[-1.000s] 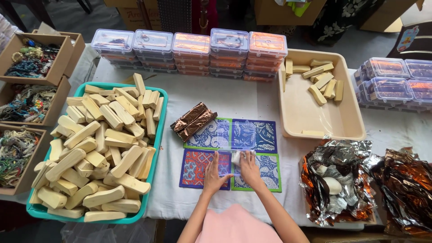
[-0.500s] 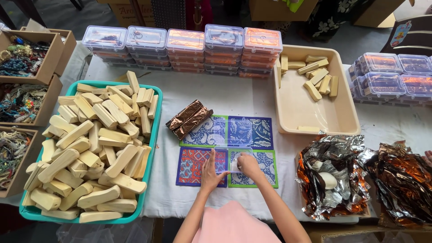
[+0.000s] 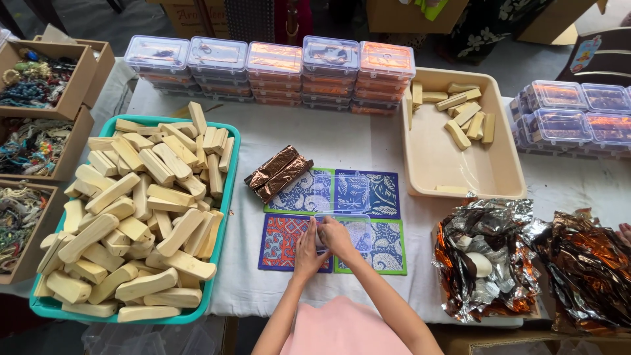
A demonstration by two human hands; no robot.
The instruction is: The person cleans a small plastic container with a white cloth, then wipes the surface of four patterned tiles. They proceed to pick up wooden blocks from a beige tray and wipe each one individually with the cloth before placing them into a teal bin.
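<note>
Both my hands rest on four patterned mats (image 3: 368, 190) in blue, red and green at the table's middle. A clear plastic box (image 3: 343, 194) lies open on the mats and is hard to make out. My left hand (image 3: 305, 253) lies with fingers stretched along the box's near left corner. My right hand (image 3: 339, 239) curls over that same corner, touching the left hand. Something small and pale shows between them; I cannot tell what it is. Two bars wrapped in copper foil (image 3: 279, 173) lie just beyond the left hand.
A teal tray (image 3: 231, 171) heaped with pale bars stands left. A beige tray (image 3: 453, 167) with several bars stands at the right rear. Stacked clear lidded boxes (image 3: 273, 69) line the back. Crumpled foil sheets (image 3: 490, 256) lie right. Cardboard boxes of beads (image 3: 39, 85) sit far left.
My hands have drawn closer together over the box's near corner. The right hand now curls over it instead of lying flat.
</note>
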